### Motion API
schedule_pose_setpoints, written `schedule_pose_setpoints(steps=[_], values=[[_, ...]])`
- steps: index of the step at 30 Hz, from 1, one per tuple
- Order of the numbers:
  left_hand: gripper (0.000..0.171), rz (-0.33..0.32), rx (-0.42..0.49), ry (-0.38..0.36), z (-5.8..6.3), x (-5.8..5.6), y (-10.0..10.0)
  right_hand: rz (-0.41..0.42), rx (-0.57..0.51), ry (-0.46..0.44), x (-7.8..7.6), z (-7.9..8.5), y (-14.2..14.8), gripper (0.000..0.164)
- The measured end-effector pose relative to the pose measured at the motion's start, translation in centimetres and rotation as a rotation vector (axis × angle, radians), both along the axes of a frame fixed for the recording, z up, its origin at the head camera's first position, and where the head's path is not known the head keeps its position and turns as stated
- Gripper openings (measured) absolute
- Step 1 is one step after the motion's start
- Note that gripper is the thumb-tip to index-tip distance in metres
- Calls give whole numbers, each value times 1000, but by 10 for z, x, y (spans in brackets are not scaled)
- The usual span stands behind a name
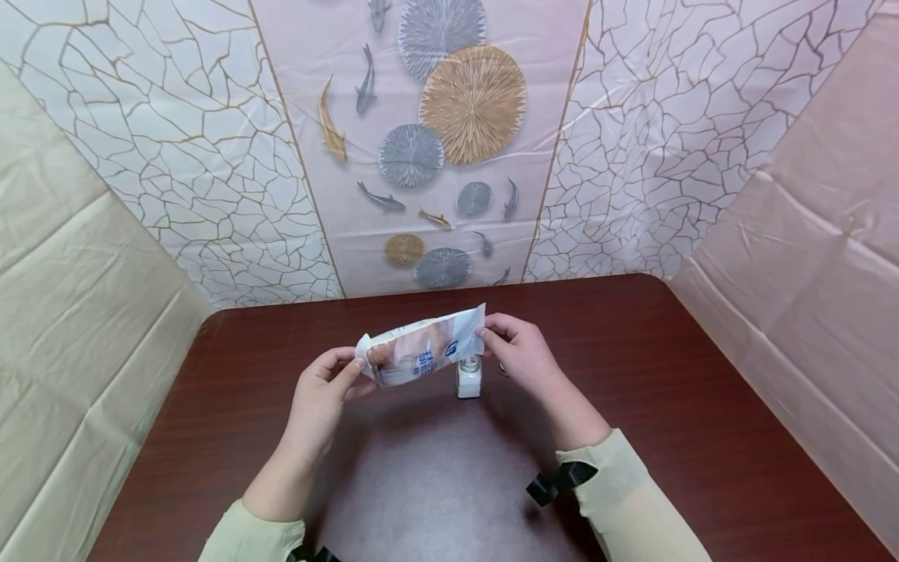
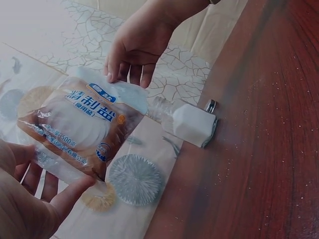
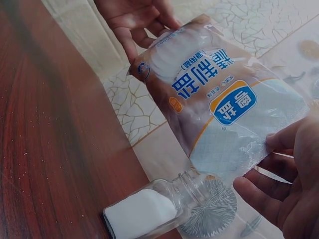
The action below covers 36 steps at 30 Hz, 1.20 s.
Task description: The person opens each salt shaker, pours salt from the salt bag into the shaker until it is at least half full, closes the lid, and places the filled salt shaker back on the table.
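Observation:
A printed plastic salt bag [image 1: 414, 353] is held up off the table, stretched between both hands and a little higher at its right end. My left hand [image 1: 314, 407] pinches the bag's left end with thumb and fingers. At the other end, my right hand [image 1: 531, 363] grips the corner of the pale end. Below that end stands a clear glass jar [image 2: 192, 122] with an uncovered threaded neck, partly filled with white salt [image 3: 142, 211]. The bag's edge hangs by the jar's mouth; whether they touch I cannot tell. A small shiny metal cap [image 2: 211, 105] lies beside the jar.
The dark red-brown table [image 1: 414, 484] carries scattered white grains, seen in both wrist views. Patterned cloth [image 1: 485, 195] hangs behind the table's far edge, with plain beige cloth [image 1: 794, 273] at the sides. Black straps with small devices [image 1: 562, 480] sit on the sleeves.

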<state>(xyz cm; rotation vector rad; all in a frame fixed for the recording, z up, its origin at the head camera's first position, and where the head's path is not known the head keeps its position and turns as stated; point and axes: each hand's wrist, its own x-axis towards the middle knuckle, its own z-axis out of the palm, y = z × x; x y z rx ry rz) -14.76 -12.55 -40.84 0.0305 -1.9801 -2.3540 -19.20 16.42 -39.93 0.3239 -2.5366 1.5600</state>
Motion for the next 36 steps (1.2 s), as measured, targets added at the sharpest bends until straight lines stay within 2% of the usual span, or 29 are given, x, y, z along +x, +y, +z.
schedule_pose_setpoints(steps=[13, 20, 30, 36], values=[[14, 17, 46, 1, -9, 1, -2, 3, 27, -16, 2, 5, -4, 11], [11, 16, 99, 8, -14, 0, -2, 17, 15, -28, 3, 8, -5, 11], [12, 28, 173, 3, -23, -3, -1, 31, 70, 39, 2, 12, -7, 9], [14, 43, 210, -22, -28, -4, 0, 36, 83, 27, 2, 14, -8, 11]])
